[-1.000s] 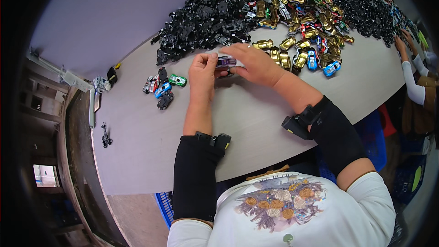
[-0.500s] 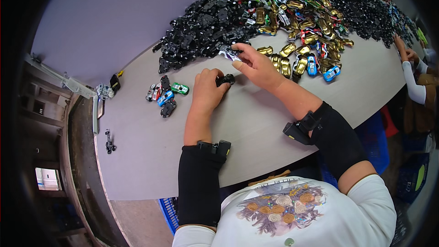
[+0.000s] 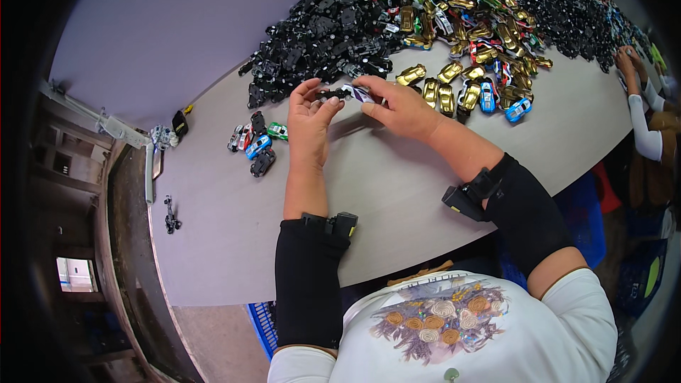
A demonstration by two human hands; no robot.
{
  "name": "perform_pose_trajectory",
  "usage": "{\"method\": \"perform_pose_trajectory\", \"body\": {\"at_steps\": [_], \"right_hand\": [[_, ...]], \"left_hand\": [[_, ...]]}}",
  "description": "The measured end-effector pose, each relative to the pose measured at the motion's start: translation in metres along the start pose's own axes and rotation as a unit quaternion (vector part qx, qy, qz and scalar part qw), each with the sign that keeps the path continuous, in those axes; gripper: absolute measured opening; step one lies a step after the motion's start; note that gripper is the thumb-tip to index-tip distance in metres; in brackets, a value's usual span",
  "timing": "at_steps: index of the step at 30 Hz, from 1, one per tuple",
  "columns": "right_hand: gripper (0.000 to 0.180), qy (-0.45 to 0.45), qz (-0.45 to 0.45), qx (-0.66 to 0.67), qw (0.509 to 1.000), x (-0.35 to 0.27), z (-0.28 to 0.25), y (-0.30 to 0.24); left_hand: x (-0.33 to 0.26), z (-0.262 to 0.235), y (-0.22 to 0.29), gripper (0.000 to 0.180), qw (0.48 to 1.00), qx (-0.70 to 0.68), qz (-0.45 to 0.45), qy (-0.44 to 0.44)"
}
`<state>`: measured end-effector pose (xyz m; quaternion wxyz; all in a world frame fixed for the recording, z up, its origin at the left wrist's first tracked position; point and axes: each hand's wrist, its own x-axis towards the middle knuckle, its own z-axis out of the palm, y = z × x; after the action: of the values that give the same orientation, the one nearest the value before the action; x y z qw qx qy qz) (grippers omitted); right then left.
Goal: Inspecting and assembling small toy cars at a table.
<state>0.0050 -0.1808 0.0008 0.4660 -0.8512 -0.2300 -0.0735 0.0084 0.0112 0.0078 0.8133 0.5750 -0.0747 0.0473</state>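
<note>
The left hand (image 3: pixel 308 119) and the right hand (image 3: pixel 406 108) are raised in front of the person, near to each other, over the far part of the grey table (image 3: pixel 397 191). The thumb and the fingers of the left hand are closed upon a small black chassis (image 3: pixel 329 94), with only the thickness of this part between them. The right hand, coming from four o'clock, pinches a white-and-purple toy car body (image 3: pixel 359 94) between thumb and index finger. The chassis and the body meet end to end between the hands; whether they are joined, I cannot tell.

Taking the hands as the centre of the clock, a heap of black chassis (image 3: pixel 319 39) lies at twelve o'clock, just beyond them. At two o'clock rises a heap of many-coloured car bodies (image 3: pixel 454 3). At three o'clock, near the right hand, several gold car bodies (image 3: pixel 445 99) are spread, and beyond them two blue car bodies (image 3: pixel 487 97). At eight o'clock there is a small group of toy cars (image 3: pixel 258 147), and farther in this direction a single black part (image 3: pixel 170 218) lies apart.
</note>
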Motion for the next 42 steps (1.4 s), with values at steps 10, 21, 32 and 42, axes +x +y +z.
{"method": "perform_pose_trajectory", "body": {"at_steps": [10, 21, 32, 42], "right_hand": [[0.047, 0.013, -0.008, 0.06, 0.998, -0.002, 0.0, -0.01], [0.045, 0.019, -0.038, 0.088, 0.995, -0.002, 0.0, -0.012], [0.049, 0.019, -0.05, 0.067, 0.996, -0.004, 0.0, -0.01], [0.056, -0.095, 0.005, 0.078, 0.992, -0.001, -0.012, -0.015]], "left_hand": [[-0.001, -0.007, 0.0, 0.032, 0.989, -0.111, -0.091, -0.033], [-0.007, 0.005, 0.003, 0.038, 0.986, -0.037, -0.129, -0.094], [-0.008, 0.011, 0.002, 0.037, 0.988, -0.028, -0.129, -0.075], [-0.005, 0.006, -0.007, 0.03, 0.983, -0.028, -0.162, -0.077]]}}
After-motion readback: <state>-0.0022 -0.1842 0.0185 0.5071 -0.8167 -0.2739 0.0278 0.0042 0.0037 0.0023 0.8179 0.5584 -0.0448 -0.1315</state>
